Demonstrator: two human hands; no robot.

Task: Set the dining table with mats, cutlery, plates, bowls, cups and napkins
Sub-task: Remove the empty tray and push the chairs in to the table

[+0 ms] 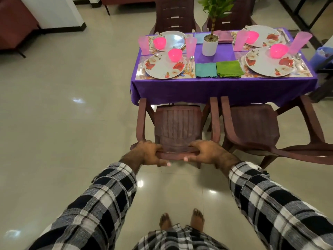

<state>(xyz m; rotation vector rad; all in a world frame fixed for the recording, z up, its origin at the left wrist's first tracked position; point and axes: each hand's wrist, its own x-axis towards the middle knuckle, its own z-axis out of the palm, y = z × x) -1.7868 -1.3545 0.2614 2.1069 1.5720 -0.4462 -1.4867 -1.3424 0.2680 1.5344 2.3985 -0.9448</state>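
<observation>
Both of your hands grip the top rail of the near-left brown plastic chair (pixel 177 127): your left hand (pixel 146 152) and right hand (pixel 207 151) each curl over it, thumbs underneath. Its seat faces the table, whose purple tablecloth (pixel 216 87) carries four floral place mats, each with a flowered plate (pixel 164 65) and a pink bowl (pixel 174 55). Four pink tumblers (pixel 191 46) stand beside the plates. Cutlery (pixel 190 63), probably a spoon and fork, lies right of the near-left plate. A teal napkin (pixel 206 69) and a green napkin (pixel 228 68) lie side by side at the near edge, with a potted plant (pixel 210 45) behind them.
</observation>
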